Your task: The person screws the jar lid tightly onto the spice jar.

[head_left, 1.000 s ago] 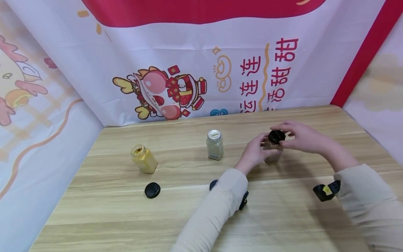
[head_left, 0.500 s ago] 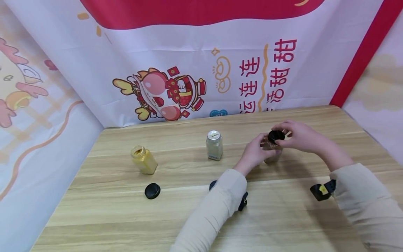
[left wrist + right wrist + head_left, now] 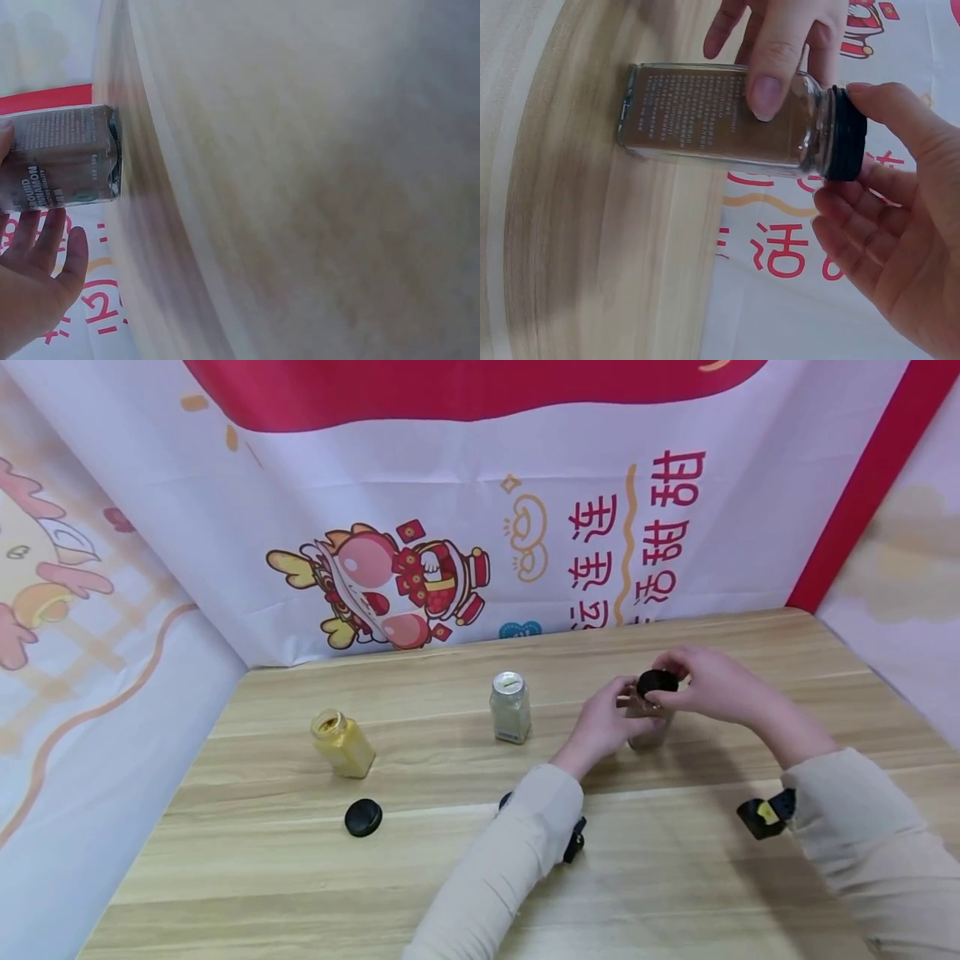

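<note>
Taking the middle of the head view as the clock's centre, we find the left sleeve (image 3: 495, 868) nearest us at 6 o'clock and the right sleeve (image 3: 862, 835) at 4, with a dark strap (image 3: 767, 816) showing beneath the right one. At 7 o'clock a loose black lid (image 3: 363, 818) lies flat on the wooden table (image 3: 247, 877); a dark rounded edge (image 3: 505, 799) peeps out beside the left sleeve at 6. We see the yellow jar (image 3: 347, 747) upright and uncapped at 8 o'clock.

Between 3 and 4 o'clock stands the brown jar (image 3: 682, 112), upright, with "NNAMON" legible on its label in the left wrist view. The left hand (image 3: 600, 727), at 4, grips its body, thumb across one face. The right hand (image 3: 708, 689), at 3, pinches the black cap (image 3: 845, 135) on its neck between thumb and fingers.

Near the centre, towards 5, we have the silver-sealed jar (image 3: 511, 714), upright. Farthest off hangs a printed cloth (image 3: 465, 468), its dragon figure (image 3: 390, 581) at 10 o'clock and red characters (image 3: 667, 539) at 2.
</note>
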`<action>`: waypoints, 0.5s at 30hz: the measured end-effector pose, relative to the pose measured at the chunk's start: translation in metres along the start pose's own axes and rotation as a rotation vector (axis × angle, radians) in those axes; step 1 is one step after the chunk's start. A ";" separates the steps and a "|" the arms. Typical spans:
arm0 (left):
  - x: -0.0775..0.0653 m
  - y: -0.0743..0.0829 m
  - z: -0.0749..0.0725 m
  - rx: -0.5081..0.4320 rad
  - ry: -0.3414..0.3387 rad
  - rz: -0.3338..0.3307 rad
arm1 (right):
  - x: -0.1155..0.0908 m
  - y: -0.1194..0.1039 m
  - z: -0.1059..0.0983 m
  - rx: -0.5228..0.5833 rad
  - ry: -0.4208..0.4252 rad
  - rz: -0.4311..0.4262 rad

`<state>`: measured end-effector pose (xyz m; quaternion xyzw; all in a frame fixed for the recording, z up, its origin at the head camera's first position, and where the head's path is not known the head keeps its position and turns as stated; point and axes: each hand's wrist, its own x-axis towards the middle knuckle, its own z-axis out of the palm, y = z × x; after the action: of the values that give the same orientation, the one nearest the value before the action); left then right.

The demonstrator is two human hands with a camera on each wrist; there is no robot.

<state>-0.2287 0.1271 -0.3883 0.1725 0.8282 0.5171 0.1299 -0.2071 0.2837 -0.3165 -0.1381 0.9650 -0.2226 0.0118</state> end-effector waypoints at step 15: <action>0.002 -0.002 -0.006 0.001 -0.070 -0.006 | -0.011 0.011 -0.001 0.173 -0.061 -0.135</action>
<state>-0.2327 0.1223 -0.3872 0.1883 0.8240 0.5098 0.1602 -0.1995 0.2962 -0.3210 -0.2080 0.9298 -0.3012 0.0382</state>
